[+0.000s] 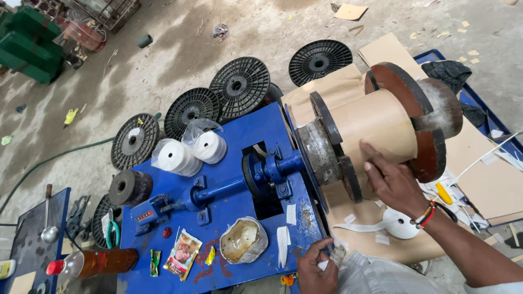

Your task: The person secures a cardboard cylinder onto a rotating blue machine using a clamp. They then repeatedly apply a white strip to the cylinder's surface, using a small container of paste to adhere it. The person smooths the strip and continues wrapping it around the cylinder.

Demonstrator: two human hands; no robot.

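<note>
Two hands are at work here, and from my remote seat the job looks barely begun. My right hand point(393, 182) lies flat, fingers spread, on the wide drum wrapped in brown paper point(376, 130), which sits between two dark rusty round flanges at the right end of the blue metal winding machine point(231, 188). It presses rather than clamps. My left hand point(317, 268), at the near edge, pinches a small white scrap of tape point(324, 264) between closed fingertips, just by the machine's near right corner.

As I judge it, the paper wrap is already on the drum, but no tape shows fixed over it. A flat roll of white tape point(400, 223) lies near my right wrist on brown cardboard, with cut white strips scattered beside it. Two more white rolls in clear plastic point(188, 152) sit unused on the machine's far left, and black plastic spool discs point(239, 87) wait on the floor beyond.
</note>
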